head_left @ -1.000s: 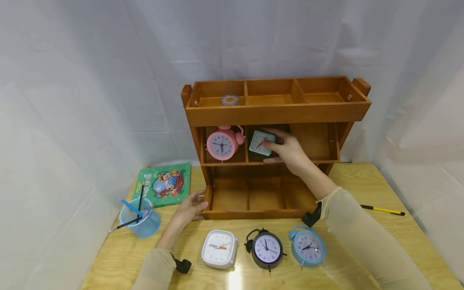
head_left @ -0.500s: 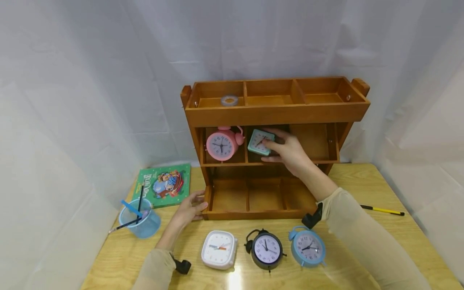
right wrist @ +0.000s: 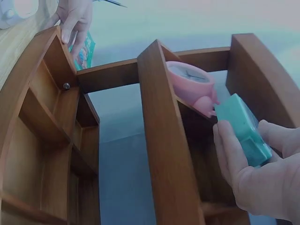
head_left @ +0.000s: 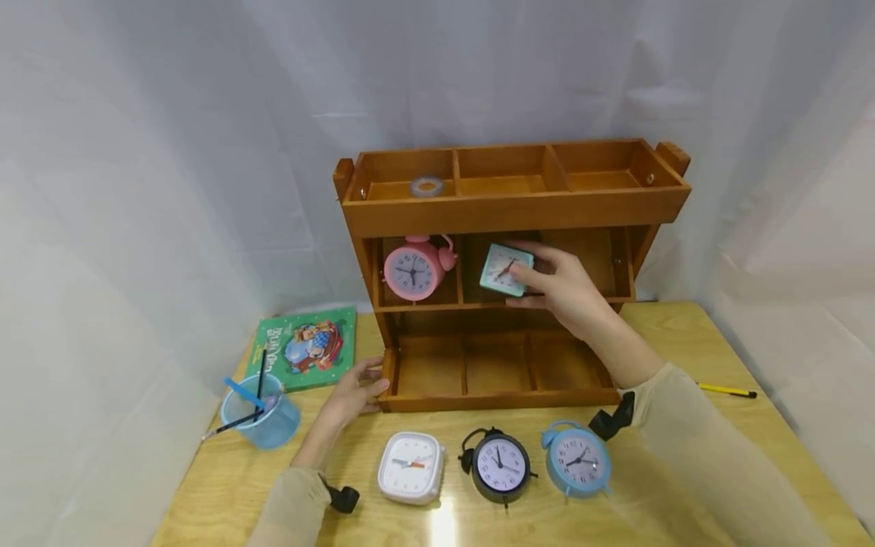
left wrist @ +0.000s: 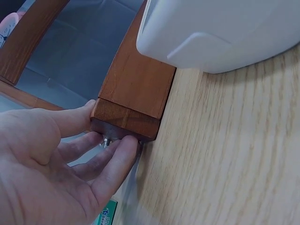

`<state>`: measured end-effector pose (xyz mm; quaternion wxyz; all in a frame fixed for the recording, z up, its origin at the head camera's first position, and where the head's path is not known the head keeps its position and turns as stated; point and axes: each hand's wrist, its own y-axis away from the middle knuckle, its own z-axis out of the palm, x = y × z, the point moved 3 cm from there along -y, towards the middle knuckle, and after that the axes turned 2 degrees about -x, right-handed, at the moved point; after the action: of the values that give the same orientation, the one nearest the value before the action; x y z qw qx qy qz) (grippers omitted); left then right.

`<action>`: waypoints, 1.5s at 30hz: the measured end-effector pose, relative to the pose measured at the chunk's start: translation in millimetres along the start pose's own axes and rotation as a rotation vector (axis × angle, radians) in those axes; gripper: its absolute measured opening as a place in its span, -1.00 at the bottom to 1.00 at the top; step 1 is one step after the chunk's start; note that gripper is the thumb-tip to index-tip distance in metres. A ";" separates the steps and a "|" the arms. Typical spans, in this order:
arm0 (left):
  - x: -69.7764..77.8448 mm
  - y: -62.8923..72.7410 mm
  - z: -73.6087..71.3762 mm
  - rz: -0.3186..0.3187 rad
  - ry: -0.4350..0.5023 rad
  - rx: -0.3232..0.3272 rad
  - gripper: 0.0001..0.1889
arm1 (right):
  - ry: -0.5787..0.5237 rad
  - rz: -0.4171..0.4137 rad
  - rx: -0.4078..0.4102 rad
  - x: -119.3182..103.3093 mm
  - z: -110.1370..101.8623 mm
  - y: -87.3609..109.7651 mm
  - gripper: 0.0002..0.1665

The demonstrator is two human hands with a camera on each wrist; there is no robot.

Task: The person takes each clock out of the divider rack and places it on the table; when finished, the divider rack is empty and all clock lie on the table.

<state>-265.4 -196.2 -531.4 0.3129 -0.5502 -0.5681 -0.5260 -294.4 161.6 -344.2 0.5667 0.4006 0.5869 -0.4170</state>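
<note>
A small teal square alarm clock (head_left: 501, 269) is pinched between the thumb and fingers of my right hand (head_left: 567, 289), at the middle compartment of the rack's middle tier. In the right wrist view the clock (right wrist: 241, 129) shows its teal casing, gripped at its sides. My left hand (head_left: 350, 396) holds the left end of the bottom tier of the wooden rack (head_left: 513, 214). Thumb and fingers wrap that wooden end (left wrist: 124, 117) in the left wrist view. To the left of the teal clock, a pink twin-bell alarm clock (head_left: 413, 271) stands in the left compartment.
A white clock (head_left: 411, 467), a black alarm clock (head_left: 501, 466) and a blue alarm clock (head_left: 578, 461) lie in front of the rack. A tape roll (head_left: 427, 187) sits on top. Left are a green book (head_left: 307, 348) and blue pencil cup (head_left: 270, 425); a yellow pen (head_left: 726, 390) lies right.
My right hand, with the teal clock in it, has shifted right, away from the compartment's left divider. My left hand keeps its grip on the rack. The head view has shifted slightly.
</note>
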 end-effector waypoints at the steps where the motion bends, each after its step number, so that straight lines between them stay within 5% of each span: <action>1: 0.5 -0.1 0.4 0.002 0.001 -0.005 -0.43 | 0.007 0.001 -0.001 -1.0 -3.7 5.5 -0.37; 8: 0.4 -2.4 0.3 0.005 -0.011 -0.008 -0.42 | 0.156 0.025 -0.034 -3.0 -41.1 56.7 -0.34; 13: -2.8 -4.1 -1.2 0.003 -0.014 -0.021 -0.42 | 0.269 0.095 -0.122 18.6 -80.4 101.6 -0.45; 19: -2.3 -3.9 -2.7 0.004 -0.015 -0.014 -0.42 | 0.175 0.201 -0.264 71.5 -120.0 147.1 -0.48; 23: -2.6 -3.4 -2.1 0.004 -0.008 -0.022 -0.42 | 0.114 0.273 -0.286 103.0 -132.7 169.3 -0.47; 33: -0.7 -2.2 -0.6 0.008 -0.006 -0.027 -0.40 | 0.110 0.380 -0.303 152.3 -147.9 197.1 -0.48; 45: -0.3 -1.7 -1.9 -0.004 -0.009 -0.029 -0.41 | 0.036 0.383 -0.355 175.2 -147.3 204.9 -0.53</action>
<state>-267.4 -197.8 -531.6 0.3015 -0.5558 -0.5629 -0.5323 -156.4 368.0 -525.1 0.6862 0.4062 0.5743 -0.1852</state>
